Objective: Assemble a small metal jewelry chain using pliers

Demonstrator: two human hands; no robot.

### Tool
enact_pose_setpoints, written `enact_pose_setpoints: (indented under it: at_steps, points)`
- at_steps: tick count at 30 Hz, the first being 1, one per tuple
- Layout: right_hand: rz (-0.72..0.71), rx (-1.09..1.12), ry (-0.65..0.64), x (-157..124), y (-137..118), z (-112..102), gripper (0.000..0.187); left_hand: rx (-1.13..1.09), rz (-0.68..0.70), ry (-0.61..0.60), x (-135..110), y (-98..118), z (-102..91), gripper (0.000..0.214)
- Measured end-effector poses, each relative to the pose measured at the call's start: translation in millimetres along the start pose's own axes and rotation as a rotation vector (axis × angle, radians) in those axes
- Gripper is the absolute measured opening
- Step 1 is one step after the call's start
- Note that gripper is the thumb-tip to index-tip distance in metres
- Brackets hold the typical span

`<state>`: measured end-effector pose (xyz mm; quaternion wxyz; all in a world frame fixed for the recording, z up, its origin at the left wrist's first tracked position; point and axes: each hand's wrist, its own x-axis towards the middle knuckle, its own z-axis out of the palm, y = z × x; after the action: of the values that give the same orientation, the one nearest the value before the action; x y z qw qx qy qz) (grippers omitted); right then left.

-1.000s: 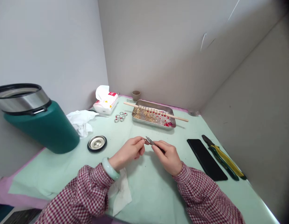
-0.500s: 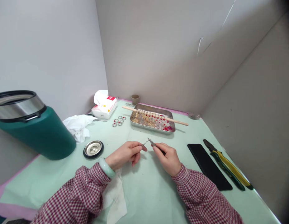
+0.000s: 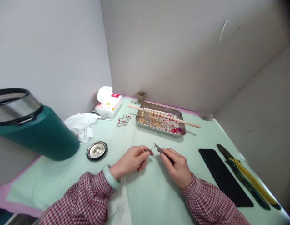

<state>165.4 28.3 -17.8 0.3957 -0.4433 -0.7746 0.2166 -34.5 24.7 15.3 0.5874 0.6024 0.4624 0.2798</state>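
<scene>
Left hand [image 3: 132,159] fingers pinched wire link [image 3: 151,149]; right hand [image 3: 179,165] fingers clamped small pliers [image 3: 162,151], tip at link. Few beaded rings [image 3: 123,120] looked done; tray [image 3: 159,128] held many loose beads [image 3: 156,118].

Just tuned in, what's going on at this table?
A person in checked sleeves works over the green mat. The left hand pinches a small metal link in its fingers, and the right hand holds slim pliers whose tips meet that link. Behind them sits a metal tray of beads with a wooden stick across it. Larger pliers and a black slab lie at the right, away from both hands.
</scene>
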Motion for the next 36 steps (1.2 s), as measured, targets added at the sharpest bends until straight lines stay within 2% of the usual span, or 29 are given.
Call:
enact_pose_setpoints:
  at_steps: [5,9,12,14,16,20,25,31,36]
  points:
    - [-0.029,-0.013,0.014,-2,8,3,0.017,0.344,0.118,0.229,-9,4,-0.3,0.027]
    - [-0.033,-0.006,-0.001,-2,9,6,0.018,0.575,0.167,0.442,-35,7,-7.9,0.023]
    - [-0.048,-0.023,0.018,-2,8,6,0.017,0.76,0.207,0.685,-59,2,-24.4,0.024]
    - [-0.054,-0.041,0.03,-3,8,6,0.016,0.885,0.155,0.848,-73,-6,-39.6,0.03]
    - [-0.055,-0.053,0.035,-3,8,6,0.015,0.99,0.049,0.933,-83,-16,-55.0,0.043]
    - [-0.048,-0.066,0.031,-3,8,6,0.016,1.058,-0.111,0.857,-93,-35,-76.3,0.068]
    - [-0.052,-0.061,0.029,-4,10,7,0.016,1.044,-0.235,0.807,-92,-41,-81.8,0.069]
    - [-0.055,-0.054,0.021,-4,10,8,0.015,0.949,-0.23,0.816,-92,-33,-80.5,0.069]
    - [-0.075,-0.052,0.016,-3,9,8,0.017,0.832,-0.156,0.755,-96,-25,-76.7,0.074]
